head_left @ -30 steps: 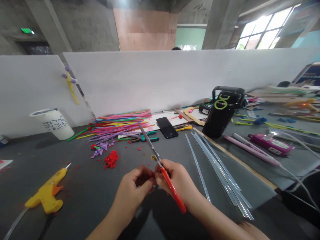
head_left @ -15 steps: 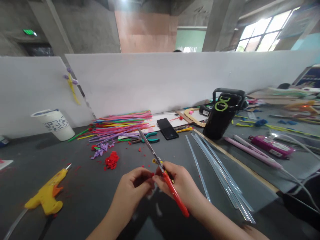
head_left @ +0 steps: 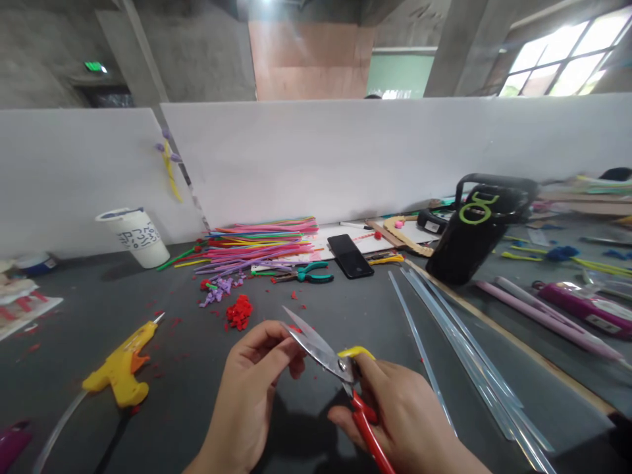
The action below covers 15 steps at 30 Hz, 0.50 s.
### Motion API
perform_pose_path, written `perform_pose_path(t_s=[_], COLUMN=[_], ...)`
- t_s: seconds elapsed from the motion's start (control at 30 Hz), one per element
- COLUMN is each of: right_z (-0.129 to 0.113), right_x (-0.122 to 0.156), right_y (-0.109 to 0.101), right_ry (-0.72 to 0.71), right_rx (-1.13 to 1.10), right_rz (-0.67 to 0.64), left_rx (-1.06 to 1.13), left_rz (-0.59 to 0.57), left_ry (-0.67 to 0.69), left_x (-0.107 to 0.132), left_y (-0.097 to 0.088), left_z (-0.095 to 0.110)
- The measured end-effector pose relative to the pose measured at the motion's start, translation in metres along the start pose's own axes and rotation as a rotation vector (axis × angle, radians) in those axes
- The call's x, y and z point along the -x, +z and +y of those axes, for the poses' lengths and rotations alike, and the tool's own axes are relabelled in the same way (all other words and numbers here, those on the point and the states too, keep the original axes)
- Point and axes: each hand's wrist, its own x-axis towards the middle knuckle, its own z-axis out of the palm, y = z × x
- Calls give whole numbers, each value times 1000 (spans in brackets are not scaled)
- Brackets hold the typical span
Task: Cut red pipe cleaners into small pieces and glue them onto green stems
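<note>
My right hand (head_left: 405,408) grips a pair of scissors (head_left: 320,352) with red and yellow handles. Its blades are parted and point up and left. My left hand (head_left: 261,382) is closed in a pinch beside the blade tips, on a small red piece (head_left: 295,328) that is mostly hidden by the fingers and blade. Beyond my left hand lies a small heap of red cut pieces (head_left: 239,311). Purple twisted bits (head_left: 221,289) lie just behind that heap.
A yellow glue gun (head_left: 121,368) lies at left, a white cup (head_left: 135,238) behind it. Coloured pipe cleaners (head_left: 261,243), pliers (head_left: 309,273) and a phone (head_left: 350,255) lie further back. Clear glue sticks (head_left: 459,342) and a black bottle (head_left: 474,237) are at right.
The scissors have turned in my right hand; their blades are now apart and beside my left fingertips. My hands have moved apart, and the view has shifted left.
</note>
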Motion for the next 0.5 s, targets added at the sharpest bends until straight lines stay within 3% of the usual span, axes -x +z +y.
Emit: perform_pose_path(t_s=[0.17, 0.5], right_z=[-1, -1], right_x=[2, 2], right_y=[2, 5], right_ry=[-45, -77], right_rx=[63, 117], right_rz=[63, 174], left_rx=[34, 68], left_rz=[44, 26], left_ry=[36, 72], left_x=[1, 4], left_y=[0, 3], left_z=[-1, 1])
